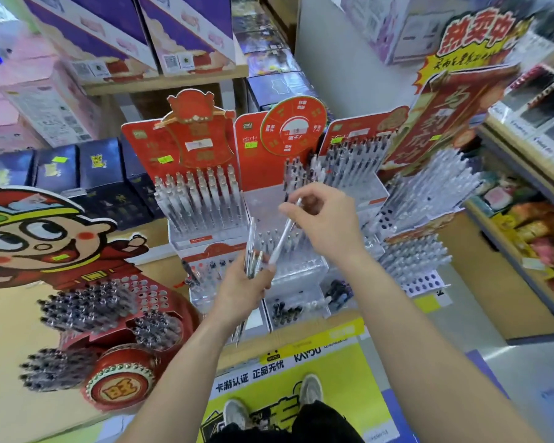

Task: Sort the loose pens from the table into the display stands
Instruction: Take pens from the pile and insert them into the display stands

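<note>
Here, right hand (328,227) pinches pen (282,239); sign (330,358) reads KAYOU.

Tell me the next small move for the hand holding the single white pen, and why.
Probably lower the slim white pen, pinched by the right hand, tip-down into a free slot of the clear plastic display stand below it; the left hand grips more loose pens.

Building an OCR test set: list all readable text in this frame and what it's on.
"KAYOU": yellow banner.
"卡游认证 正品无忧": same banner.
"deli": red back of the middle display stand.
"热卖中": burst sign.
"旺": red drum.
Wheel labels and price stickers: too blurred to read.
</note>
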A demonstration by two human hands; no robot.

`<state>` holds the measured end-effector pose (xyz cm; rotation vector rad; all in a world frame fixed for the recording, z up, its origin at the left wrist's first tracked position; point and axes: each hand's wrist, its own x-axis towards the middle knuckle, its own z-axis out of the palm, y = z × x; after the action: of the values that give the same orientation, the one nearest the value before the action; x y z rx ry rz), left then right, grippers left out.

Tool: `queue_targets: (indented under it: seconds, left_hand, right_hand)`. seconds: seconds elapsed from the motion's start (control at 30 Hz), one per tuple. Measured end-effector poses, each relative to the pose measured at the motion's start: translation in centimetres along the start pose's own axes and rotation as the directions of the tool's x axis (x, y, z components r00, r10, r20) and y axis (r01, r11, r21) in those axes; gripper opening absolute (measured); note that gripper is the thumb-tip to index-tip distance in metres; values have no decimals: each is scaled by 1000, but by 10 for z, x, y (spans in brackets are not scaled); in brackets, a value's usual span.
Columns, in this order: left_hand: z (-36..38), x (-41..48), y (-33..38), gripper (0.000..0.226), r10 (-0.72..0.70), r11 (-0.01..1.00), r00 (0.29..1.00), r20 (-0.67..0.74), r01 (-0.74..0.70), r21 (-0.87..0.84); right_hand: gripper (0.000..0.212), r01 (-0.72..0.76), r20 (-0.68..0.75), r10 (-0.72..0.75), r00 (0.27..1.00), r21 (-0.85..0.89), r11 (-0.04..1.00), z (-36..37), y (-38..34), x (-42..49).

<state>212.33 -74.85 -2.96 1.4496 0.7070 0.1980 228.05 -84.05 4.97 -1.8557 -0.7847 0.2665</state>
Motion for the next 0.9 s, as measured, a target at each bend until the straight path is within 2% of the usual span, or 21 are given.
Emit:
queue_targets:
  seconds: [0.17,0.33,0.5,0.57,0.67,0.8,0.9]
  left_hand:
    - [18,7,-5,12,-31,999,997,71,28,40]
    - [47,4,-7,9,-45,997,986,159,34,70]
    - [85,-1,-11,7,-104,993,976,194,92,72]
    - [104,-2,-14,5,-114,992,976,187,101,78]
    - [140,-4,-21,6,-119,992,976,180,107,72]
    - [201,-7,-31,6,-133,986,985,111,120,118]
    - [243,-6,-34,10,-170,983,982,85,162,89]
  right_hand:
    - [6,-43,-25,43,999,10,999,-22,9,-13]
    - [23,-99,13,98,995,36,994,-51,24,-37]
    - [18,-121,-159,128,979,52,991,-110,66,-63]
    - [19,-151,-207,150,967,11,989,-140,92,-70]
    - [23,-186,-203,163,965,-100,977,-182,139,-77]
    - [16,-228,-142,201,969,-209,951,-230,205,-73]
    - [18,-228,-83,214,973,-252,941,-251,241,-69]
